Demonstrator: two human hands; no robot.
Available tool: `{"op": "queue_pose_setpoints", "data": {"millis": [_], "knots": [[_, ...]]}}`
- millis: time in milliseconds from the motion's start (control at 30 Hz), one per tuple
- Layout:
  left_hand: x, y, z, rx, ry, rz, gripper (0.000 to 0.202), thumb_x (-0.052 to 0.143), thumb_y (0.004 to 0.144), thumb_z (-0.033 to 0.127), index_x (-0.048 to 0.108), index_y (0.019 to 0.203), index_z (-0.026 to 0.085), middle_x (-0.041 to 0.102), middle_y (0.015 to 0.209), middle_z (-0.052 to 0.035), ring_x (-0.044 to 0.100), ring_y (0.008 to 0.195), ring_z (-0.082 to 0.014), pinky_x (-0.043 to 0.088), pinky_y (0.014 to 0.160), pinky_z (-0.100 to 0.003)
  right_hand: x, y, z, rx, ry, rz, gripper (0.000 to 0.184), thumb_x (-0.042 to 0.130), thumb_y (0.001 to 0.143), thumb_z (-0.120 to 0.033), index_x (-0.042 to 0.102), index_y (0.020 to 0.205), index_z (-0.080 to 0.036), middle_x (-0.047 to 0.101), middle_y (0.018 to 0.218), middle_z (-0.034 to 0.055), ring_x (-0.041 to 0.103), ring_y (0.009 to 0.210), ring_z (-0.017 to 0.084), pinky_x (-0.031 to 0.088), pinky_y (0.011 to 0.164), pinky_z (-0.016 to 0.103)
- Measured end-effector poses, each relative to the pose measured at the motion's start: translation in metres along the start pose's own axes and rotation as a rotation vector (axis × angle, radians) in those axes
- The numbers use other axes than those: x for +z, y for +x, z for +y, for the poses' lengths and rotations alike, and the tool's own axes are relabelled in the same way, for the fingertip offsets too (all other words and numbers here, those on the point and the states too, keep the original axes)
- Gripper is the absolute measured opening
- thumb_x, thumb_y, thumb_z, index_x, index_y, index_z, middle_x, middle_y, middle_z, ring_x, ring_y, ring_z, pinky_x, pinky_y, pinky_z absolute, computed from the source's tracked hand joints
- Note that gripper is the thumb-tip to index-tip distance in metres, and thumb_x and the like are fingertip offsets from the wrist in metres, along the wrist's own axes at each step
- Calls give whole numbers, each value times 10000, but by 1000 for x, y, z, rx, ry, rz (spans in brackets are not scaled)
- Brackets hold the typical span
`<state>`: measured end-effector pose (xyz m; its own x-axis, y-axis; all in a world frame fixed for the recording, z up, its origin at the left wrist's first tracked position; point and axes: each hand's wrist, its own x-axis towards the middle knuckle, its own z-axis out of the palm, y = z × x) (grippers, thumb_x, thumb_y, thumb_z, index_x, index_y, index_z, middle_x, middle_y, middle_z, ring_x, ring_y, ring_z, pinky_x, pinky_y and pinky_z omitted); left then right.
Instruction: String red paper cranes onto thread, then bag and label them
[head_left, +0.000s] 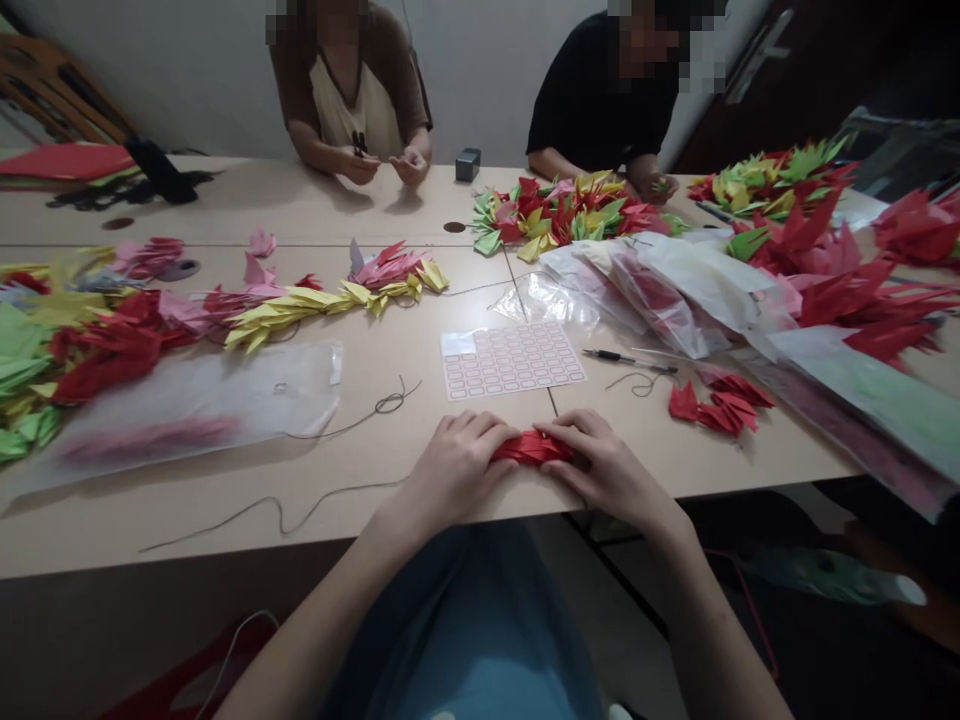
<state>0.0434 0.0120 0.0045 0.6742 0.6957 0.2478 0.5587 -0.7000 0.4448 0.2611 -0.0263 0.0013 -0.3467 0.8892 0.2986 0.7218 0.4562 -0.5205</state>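
Note:
Between my two hands, close to the table's front edge, lies a stack of folded red paper pieces. My left hand closes round its left end, thumb toward me and fingers on the far side. At the other end my right hand grips it the same way. A thin dark string trails from beneath my left hand across the table. Beyond my hands is a sheet of red-bordered labels. To the right lie a black pen and a few loose red folded papers.
Strings of folded papers and a plastic bag lie left. Translucent bags and heaps of coloured folded papers fill the right. Two people sit across the table, a small dark box between them.

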Motion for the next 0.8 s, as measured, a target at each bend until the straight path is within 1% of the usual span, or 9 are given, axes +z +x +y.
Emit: {"op": "queue_pose_setpoints", "data": {"millis": [167,367,500,600,733,800], "knots": [[2,-1,0,28,32,20,299,607,845,280,561,1120,173,640,1070,-57,550,995,-225,422,851,-394,-3,2,-4,-22,-5,-21,230,553,881,-225,612,1102,-201,596,963,90,555,936,219,509,817,427],[0,-1,-1,15,1,2,235,560,879,267,585,1099,189,645,1029,-42,538,978,-215,411,846,-381,-2,1,-2,-31,4,-19,222,545,889,-224,592,1104,-197,580,988,92,559,947,211,511,823,406],[-1,-2,0,13,-22,-9,215,544,889,248,592,1096,210,646,1028,-27,536,970,-211,401,847,-379,-2,1,-3,-51,-5,-23,168,530,899,-216,586,1056,-188,582,972,86,544,946,205,499,830,409],[1,-2,2,7,4,9,204,553,886,242,593,1083,211,654,1028,-18,542,956,-209,396,836,-378,-3,2,-5,-57,-5,-26,138,528,899,-204,578,1027,-194,580,962,83,538,935,204,494,820,409],[6,-3,2,25,71,46,265,556,888,265,560,1142,186,657,1057,-29,540,960,-214,390,816,-377,-2,3,-4,-49,8,-40,91,565,878,-218,572,967,-197,576,932,74,543,898,200,500,798,403],[8,-3,2,46,93,55,265,544,896,275,558,1144,180,657,1061,-34,538,959,-211,387,808,-372,-1,3,-3,-57,6,-30,102,566,877,-215,571,977,-196,575,935,74,547,902,200,503,794,399]]}}
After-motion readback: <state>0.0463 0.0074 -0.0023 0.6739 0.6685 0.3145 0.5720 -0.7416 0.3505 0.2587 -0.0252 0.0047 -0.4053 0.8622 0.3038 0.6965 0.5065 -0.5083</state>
